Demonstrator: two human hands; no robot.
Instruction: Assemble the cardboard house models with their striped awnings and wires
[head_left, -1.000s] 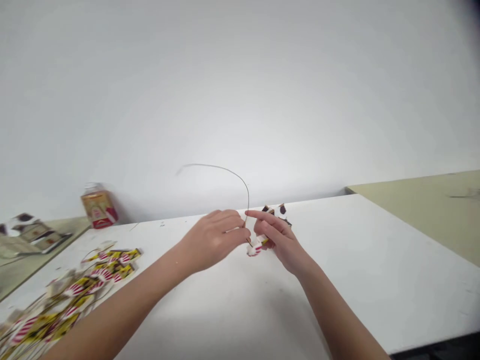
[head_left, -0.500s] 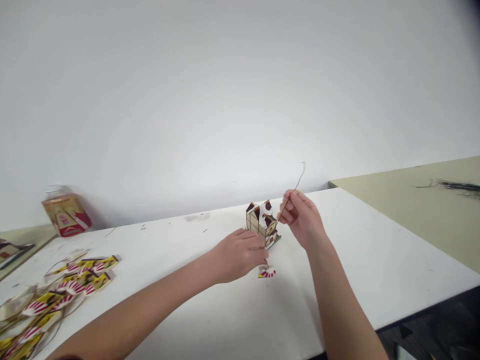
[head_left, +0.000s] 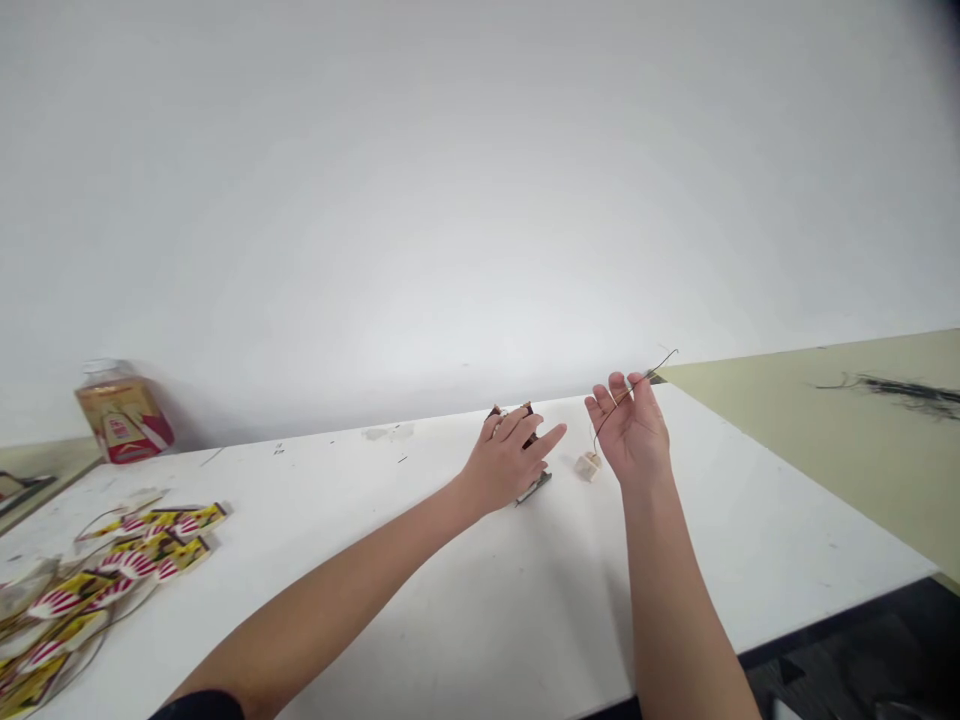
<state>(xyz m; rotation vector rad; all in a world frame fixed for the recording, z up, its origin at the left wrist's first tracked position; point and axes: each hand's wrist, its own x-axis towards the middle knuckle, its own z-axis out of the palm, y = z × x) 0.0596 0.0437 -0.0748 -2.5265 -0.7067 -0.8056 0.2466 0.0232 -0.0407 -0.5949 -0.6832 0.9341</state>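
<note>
A small model house [head_left: 535, 487] stands on the white table [head_left: 450, 620], mostly hidden behind my left hand [head_left: 507, 462]. That hand reaches over the house with its fingers spread, touching or just above it. To the right, my right hand [head_left: 628, 425] is raised palm up, a thin brown wire [head_left: 616, 404] lying across its fingers and held by the thumb. From the wire's lower end hangs a small pale piece [head_left: 588, 466], blurred, close to the table top.
A pile of yellow, red and white striped pieces with strings [head_left: 120, 570] lies at the left. A gold and red bottle [head_left: 124, 412] is by the wall. Dark wires [head_left: 911, 392] rest on the greenish table [head_left: 810, 430] at the right.
My left hand has let go of the wire's lower part and moved up over the house with fingers spread. My right hand has moved right with the wire, and the hanging piece went with it.
</note>
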